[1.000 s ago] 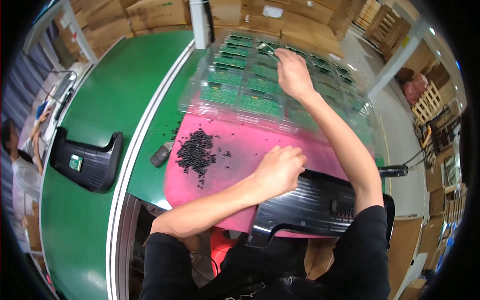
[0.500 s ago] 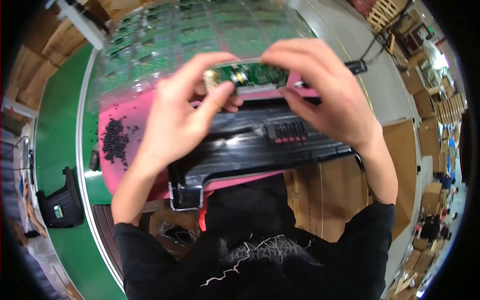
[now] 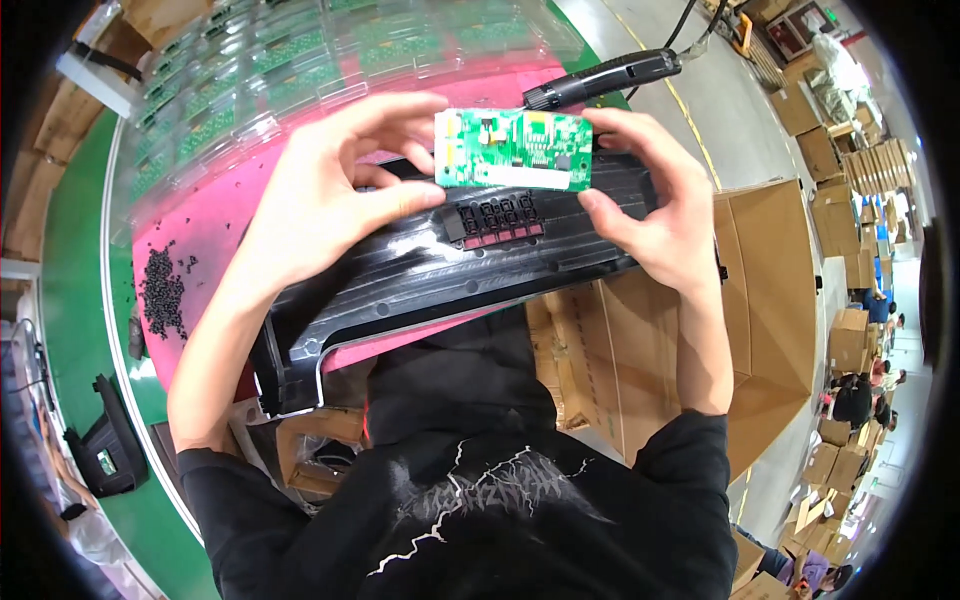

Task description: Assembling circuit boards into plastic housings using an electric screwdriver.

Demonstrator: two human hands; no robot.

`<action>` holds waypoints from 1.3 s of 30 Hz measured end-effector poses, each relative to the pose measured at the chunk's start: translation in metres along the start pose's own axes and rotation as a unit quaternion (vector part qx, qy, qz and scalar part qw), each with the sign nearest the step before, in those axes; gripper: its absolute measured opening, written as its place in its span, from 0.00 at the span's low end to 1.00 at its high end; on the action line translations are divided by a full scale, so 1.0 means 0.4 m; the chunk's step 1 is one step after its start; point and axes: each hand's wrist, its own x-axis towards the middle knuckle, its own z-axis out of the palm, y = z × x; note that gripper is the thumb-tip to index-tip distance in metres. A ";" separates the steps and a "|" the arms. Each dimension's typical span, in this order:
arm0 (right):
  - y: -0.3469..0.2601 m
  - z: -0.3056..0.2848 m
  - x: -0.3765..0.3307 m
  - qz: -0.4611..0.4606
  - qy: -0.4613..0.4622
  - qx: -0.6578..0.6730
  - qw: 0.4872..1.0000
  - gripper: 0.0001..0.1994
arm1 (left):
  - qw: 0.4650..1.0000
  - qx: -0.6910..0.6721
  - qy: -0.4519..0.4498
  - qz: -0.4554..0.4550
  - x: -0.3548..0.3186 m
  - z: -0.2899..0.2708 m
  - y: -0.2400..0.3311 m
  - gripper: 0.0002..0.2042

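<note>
A green circuit board [image 3: 512, 148] is held flat between both my hands, just above a long black plastic housing [image 3: 440, 270]. My left hand [image 3: 335, 190] grips the board's left edge with thumb and fingers. My right hand [image 3: 650, 195] pinches its right edge. The housing lies across a pink mat [image 3: 215, 220] and shows a row of small dark red button slots [image 3: 495, 222] right under the board.
Clear plastic trays [image 3: 260, 80] with several green boards lie behind the mat. A heap of small black screws [image 3: 162, 290] sits at the mat's left. A black electric screwdriver [image 3: 610, 75] hangs at the back. An open cardboard box [image 3: 770, 300] stands at my right; another black housing [image 3: 105, 445] rests on the green belt.
One second ago my right hand reached into the trays and my left rested on the mat. Both hands have since come together, and the board has been turned flat over the housing.
</note>
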 end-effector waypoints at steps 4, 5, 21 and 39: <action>0.043 0.029 -0.035 0.048 -0.057 0.054 0.996 0.27 | 0.994 0.079 -0.044 -0.059 0.000 0.023 -0.034 0.26; 0.055 0.039 -0.041 0.065 -0.066 0.076 0.993 0.26 | 0.992 0.096 -0.050 -0.072 0.004 0.031 -0.038 0.25; 0.109 0.069 -0.067 0.068 -0.159 0.001 0.985 0.28 | 0.960 0.231 -0.112 -0.108 0.017 0.059 -0.059 0.21; 0.095 0.074 -0.046 0.069 -0.173 -0.029 0.982 0.27 | 0.967 0.231 -0.103 -0.041 0.011 0.039 -0.105 0.30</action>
